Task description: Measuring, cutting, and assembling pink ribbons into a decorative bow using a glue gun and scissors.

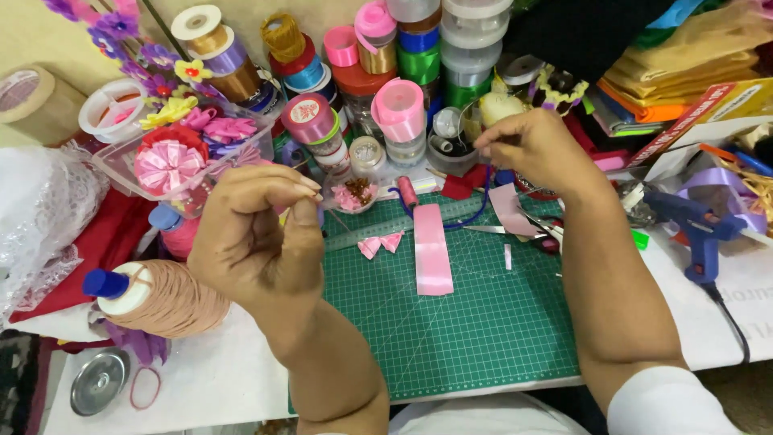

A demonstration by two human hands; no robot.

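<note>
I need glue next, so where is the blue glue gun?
The blue glue gun lies on the table's right side, beyond the right hand, beside lilac ribbon.

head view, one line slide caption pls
Both hands, left and right, raised pinching above a green cutting mat with pink ribbon strip.

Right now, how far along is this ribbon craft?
Done: a small folded pink bow piece lies on the green cutting mat, beside a cut pink ribbon strip. In hand: the left hand and right hand are raised with fingertips pinched, probably on thread too fine to see. Left: the strip lies flat, unfolded.
</note>
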